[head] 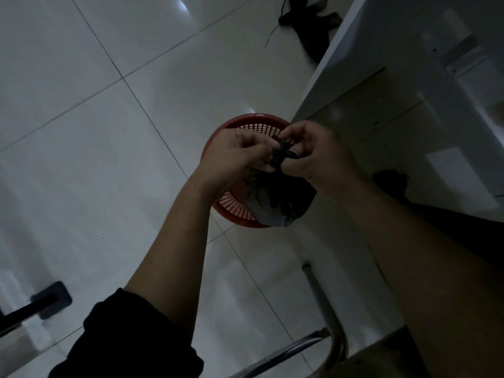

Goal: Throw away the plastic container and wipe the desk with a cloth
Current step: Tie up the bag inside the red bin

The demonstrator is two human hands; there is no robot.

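Note:
A black plastic bag [272, 197] hangs over a red mesh bin [234, 207] that stands on the floor beside the desk. My left hand [237, 156] and my right hand [313, 154] both pinch the gathered neck of the bag, close together above the bin. The bag's body bulges below my hands; its contents are hidden. No plastic container shows. A dark crumpled thing [390, 178], perhaps a cloth, lies on the desk [395, 124] just right of my right wrist.
White tiled floor fills the left. A metal chair frame [321, 301] stands at the bottom centre. Dark cables and a dark object [308, 20] lie on the floor at the top. A black rod with a block foot [51, 298] sits at the lower left.

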